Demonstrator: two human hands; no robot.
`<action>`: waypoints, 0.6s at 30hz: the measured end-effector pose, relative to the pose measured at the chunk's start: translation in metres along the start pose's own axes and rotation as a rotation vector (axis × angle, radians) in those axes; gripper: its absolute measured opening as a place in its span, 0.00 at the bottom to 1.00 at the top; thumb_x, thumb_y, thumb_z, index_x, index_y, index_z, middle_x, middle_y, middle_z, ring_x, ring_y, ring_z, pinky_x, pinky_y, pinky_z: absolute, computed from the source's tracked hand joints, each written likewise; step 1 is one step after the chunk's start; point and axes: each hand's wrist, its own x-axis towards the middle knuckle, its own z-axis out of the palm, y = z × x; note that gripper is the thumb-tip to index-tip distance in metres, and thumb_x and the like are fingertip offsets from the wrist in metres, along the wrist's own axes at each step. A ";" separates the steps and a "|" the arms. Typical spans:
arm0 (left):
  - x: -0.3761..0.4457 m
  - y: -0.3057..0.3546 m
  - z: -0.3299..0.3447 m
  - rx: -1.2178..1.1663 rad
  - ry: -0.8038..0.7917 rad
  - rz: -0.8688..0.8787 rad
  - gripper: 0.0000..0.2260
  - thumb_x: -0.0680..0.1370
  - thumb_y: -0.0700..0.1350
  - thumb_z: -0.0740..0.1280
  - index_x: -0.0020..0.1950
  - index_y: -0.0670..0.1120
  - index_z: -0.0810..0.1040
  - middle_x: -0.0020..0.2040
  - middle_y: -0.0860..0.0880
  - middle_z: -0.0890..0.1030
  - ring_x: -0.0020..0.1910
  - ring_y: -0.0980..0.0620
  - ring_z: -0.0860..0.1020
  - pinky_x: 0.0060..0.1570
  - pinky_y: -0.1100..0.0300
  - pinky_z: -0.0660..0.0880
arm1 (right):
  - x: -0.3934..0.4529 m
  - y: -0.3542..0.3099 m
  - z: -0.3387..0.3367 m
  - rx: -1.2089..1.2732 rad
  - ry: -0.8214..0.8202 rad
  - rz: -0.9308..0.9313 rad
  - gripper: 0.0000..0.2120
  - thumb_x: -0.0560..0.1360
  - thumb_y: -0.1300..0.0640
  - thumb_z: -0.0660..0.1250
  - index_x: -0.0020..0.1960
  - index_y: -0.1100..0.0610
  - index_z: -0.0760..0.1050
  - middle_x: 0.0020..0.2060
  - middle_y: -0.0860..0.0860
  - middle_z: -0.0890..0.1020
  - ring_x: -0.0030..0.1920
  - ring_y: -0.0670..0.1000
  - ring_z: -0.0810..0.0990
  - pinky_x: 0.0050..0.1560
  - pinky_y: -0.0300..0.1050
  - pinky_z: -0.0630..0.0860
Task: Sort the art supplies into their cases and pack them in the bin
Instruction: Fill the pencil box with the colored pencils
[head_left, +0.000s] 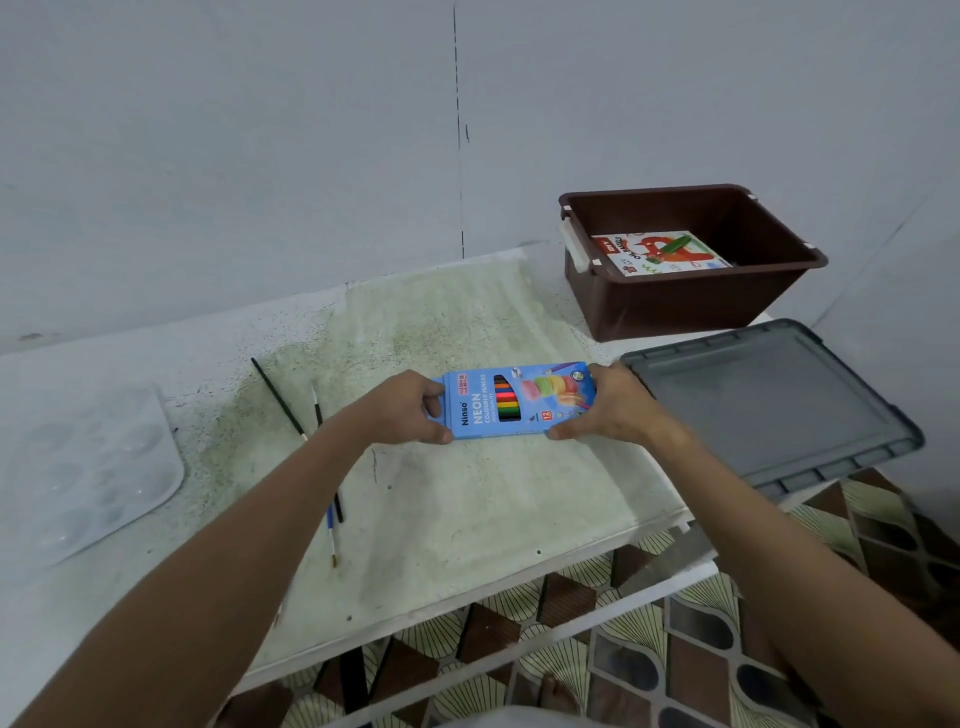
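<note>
A blue box of neon coloured pencils (519, 402) is held just above the middle of the white table (467, 509). My left hand (415, 410) grips its left end and my right hand (608, 408) grips its right end. A brown bin (691, 306) stands at the back right with an oil pastels box (660, 253) lying inside it. Three paint brushes lie on the table to the left: a long black one (278, 397), a second (318, 410) and a blue-handled one (332, 538), partly hidden by my left forearm.
The bin's grey lid (774, 405) lies at the right, overhanging the table edge. A clear plastic paint palette (88, 462) sits at the far left. Grey walls close the back and right. Patterned floor shows below the table's front edge.
</note>
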 end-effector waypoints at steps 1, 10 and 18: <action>-0.001 0.002 0.001 -0.025 -0.002 0.007 0.25 0.71 0.45 0.76 0.66 0.42 0.76 0.51 0.48 0.79 0.37 0.57 0.75 0.40 0.65 0.71 | -0.001 0.000 0.001 0.014 0.005 0.003 0.30 0.63 0.51 0.80 0.59 0.56 0.70 0.39 0.41 0.69 0.37 0.44 0.72 0.31 0.29 0.67; -0.006 0.003 0.010 -0.259 0.127 -0.116 0.25 0.69 0.49 0.78 0.62 0.46 0.75 0.45 0.51 0.77 0.40 0.57 0.76 0.37 0.67 0.70 | -0.001 0.009 0.004 0.111 0.045 0.031 0.24 0.62 0.53 0.82 0.50 0.55 0.71 0.40 0.43 0.74 0.37 0.42 0.75 0.33 0.29 0.68; -0.004 0.019 0.033 -0.310 0.163 -0.141 0.24 0.64 0.51 0.80 0.56 0.44 0.80 0.51 0.46 0.80 0.43 0.52 0.80 0.41 0.62 0.78 | 0.014 0.012 0.008 0.121 0.012 0.024 0.25 0.59 0.51 0.82 0.51 0.56 0.77 0.45 0.48 0.81 0.39 0.43 0.80 0.34 0.32 0.72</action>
